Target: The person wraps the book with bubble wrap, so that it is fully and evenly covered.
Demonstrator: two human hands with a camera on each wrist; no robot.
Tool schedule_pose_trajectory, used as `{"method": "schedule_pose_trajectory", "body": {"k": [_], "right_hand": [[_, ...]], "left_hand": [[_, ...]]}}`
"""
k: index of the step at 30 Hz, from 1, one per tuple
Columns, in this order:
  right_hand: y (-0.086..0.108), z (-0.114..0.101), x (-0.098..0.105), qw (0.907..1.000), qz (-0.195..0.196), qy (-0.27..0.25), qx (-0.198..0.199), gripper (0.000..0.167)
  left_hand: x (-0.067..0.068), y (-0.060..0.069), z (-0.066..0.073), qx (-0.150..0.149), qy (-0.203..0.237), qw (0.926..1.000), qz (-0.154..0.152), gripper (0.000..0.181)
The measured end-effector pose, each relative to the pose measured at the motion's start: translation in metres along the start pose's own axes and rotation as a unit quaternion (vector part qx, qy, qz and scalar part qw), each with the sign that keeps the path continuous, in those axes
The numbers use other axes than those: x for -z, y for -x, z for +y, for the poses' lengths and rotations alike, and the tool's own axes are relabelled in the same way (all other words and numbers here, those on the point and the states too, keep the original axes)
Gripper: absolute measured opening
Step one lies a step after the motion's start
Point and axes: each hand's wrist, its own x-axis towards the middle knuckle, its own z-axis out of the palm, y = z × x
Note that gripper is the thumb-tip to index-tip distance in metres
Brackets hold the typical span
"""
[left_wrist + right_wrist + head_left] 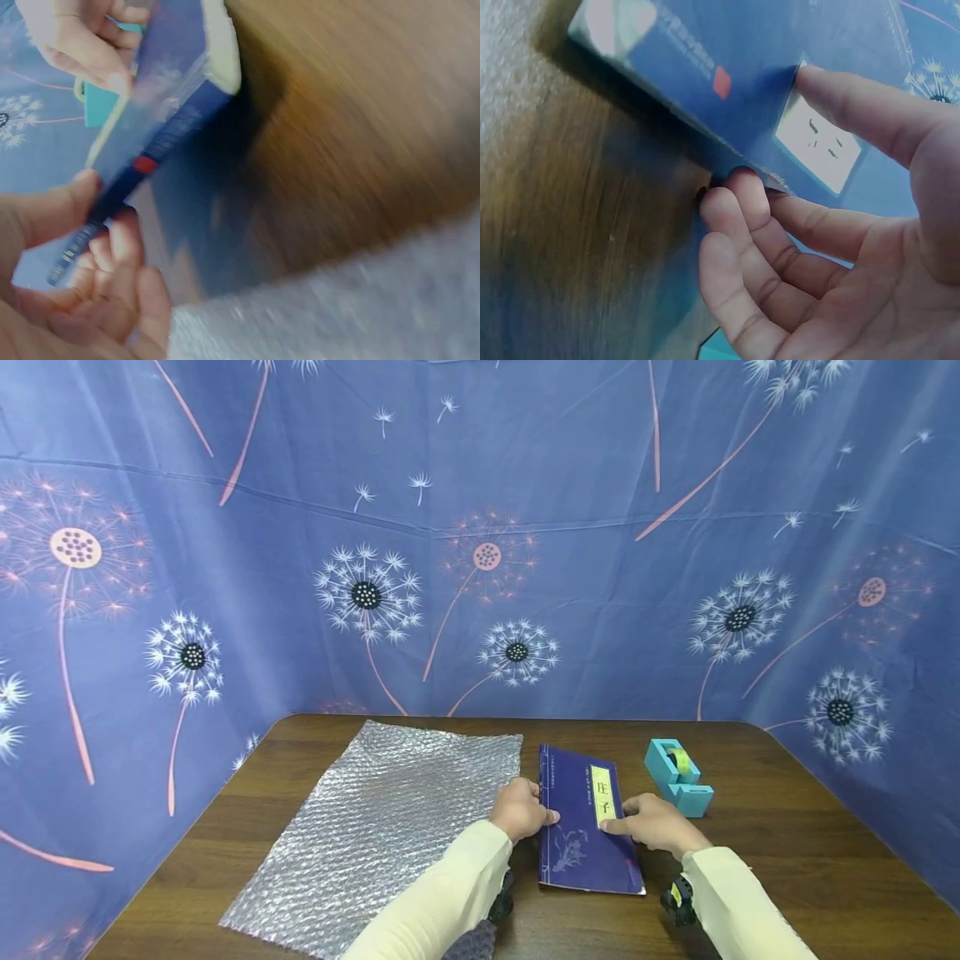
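A dark blue paperback book (573, 852) with a yellow title label is gripped by both hands above the brown table. My left hand (519, 810) pinches its spine edge, thumb on the cover and fingers underneath, as the left wrist view shows along the spine (142, 165). At the opposite edge my right hand (660, 825) holds it, thumb on the cover by the label (821, 142) and fingers curled at the underside. In the left wrist view the book is tilted and somewhat blurred. A sheet of bubble wrap (390, 810) lies flat left of the book, partly under the left forearm.
A turquoise tape dispenser (671, 768) with a yellow-green roll stands behind the right hand. The wooden table (795, 827) ends at a blue dandelion-patterned curtain (600, 635) at the back and sides. Black wrist cameras sit below both wrists.
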Motion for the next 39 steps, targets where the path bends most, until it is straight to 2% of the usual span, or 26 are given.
{"method": "schedule_pose_trajectory", "body": {"k": [3,7,10,13,18,34,39], "right_hand": [[0.000,0.002,0.001,0.9997,-0.009,-0.020,-0.008,0.063],[0.001,0.003,0.001,0.9991,-0.004,-0.041,-0.007,0.047],[0.003,0.005,0.001,0.9973,0.003,-0.073,-0.009,0.040],[0.006,0.007,0.000,0.9945,0.009,-0.103,-0.011,0.041],[0.008,0.007,-0.001,0.9920,0.015,-0.125,-0.005,0.045],[0.010,0.004,-0.005,0.9867,0.036,-0.158,0.000,0.039],[0.011,0.003,-0.003,0.9868,0.037,-0.157,-0.001,0.044]], "left_hand": [[0.001,0.002,-0.004,-0.037,0.008,0.9993,0.008,0.031],[0.002,0.003,-0.007,-0.063,0.000,0.9979,0.013,0.035],[0.002,0.002,-0.009,-0.059,-0.014,0.9981,0.013,0.036],[0.003,0.002,-0.011,-0.049,-0.030,0.9983,0.013,0.038],[0.006,0.002,-0.010,-0.036,-0.036,0.9986,0.012,0.042],[0.008,0.001,-0.011,-0.018,-0.060,0.9978,0.021,0.047],[0.009,0.001,-0.009,-0.008,-0.053,0.9983,0.021,0.049]]}}
